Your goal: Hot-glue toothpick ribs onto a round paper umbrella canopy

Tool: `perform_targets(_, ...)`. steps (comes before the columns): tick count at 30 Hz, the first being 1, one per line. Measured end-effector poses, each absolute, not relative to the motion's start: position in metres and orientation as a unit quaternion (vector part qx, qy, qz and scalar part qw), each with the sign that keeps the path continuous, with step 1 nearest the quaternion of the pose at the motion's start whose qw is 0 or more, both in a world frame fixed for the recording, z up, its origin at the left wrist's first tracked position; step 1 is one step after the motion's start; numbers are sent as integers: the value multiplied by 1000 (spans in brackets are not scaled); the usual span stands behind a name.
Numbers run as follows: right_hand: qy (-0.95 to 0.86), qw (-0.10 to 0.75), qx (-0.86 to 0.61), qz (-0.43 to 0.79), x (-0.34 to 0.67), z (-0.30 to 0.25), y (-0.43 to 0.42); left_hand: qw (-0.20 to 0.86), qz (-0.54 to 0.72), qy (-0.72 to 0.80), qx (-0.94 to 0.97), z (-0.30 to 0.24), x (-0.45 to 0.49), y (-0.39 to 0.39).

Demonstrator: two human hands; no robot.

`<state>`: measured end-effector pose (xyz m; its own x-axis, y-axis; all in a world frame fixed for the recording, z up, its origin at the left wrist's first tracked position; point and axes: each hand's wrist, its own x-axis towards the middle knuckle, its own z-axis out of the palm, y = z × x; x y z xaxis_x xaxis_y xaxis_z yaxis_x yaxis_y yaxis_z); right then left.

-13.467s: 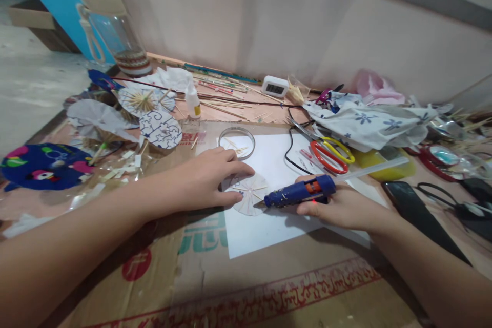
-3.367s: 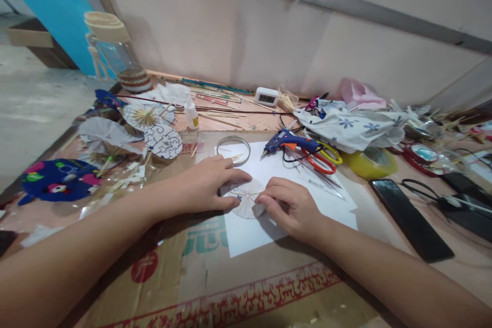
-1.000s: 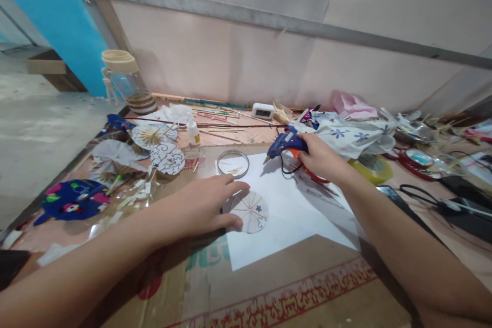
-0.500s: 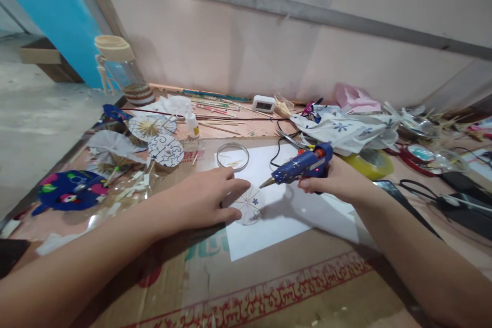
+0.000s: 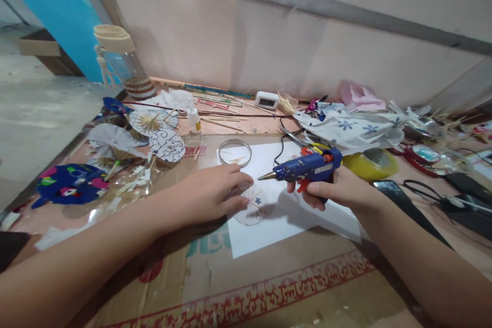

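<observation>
My left hand lies flat with its fingers pressing down on a small round paper umbrella top with toothpick ribs, which rests on a white sheet. My right hand is closed around a blue hot glue gun. The gun is held just above the sheet, with its metal nozzle pointing left at the paper disc, a short way above it.
A clear round lid with toothpicks lies behind the sheet. Finished paper umbrellas, a glue bottle and a jar stand at left. Patterned cloth, yellow tape, scissors, a phone and cables crowd the right. Cardboard covers the front.
My right hand left the paper disc, reached back to pick up the glue gun, and has brought it forward with the nozzle near the disc. My left hand kept holding the disc down.
</observation>
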<state>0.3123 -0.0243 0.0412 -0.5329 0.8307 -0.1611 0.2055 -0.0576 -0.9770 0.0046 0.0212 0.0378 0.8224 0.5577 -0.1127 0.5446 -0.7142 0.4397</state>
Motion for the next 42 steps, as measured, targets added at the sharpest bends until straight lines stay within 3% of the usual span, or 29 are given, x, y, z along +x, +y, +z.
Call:
perform_targets(3, -599, 265, -378, 655, 304, 36, -28, 238, 51, 308, 920, 28, 6, 26)
perform_targets(9, -534, 197, -360, 739, 293, 23, -31, 226, 58, 329, 915, 20, 8, 28)
perform_targets(23, -525, 162, -353, 757, 298, 14, -22, 295, 113, 435, 843, 25, 8, 29)
perform_targets(28, -518, 158, -360, 760, 298, 16, -23, 235, 182, 511, 806, 37, 3, 35)
perform_targets(42, -512, 182, -322, 775, 303, 3, -23, 174, 79, 517, 834, 54, 4, 34)
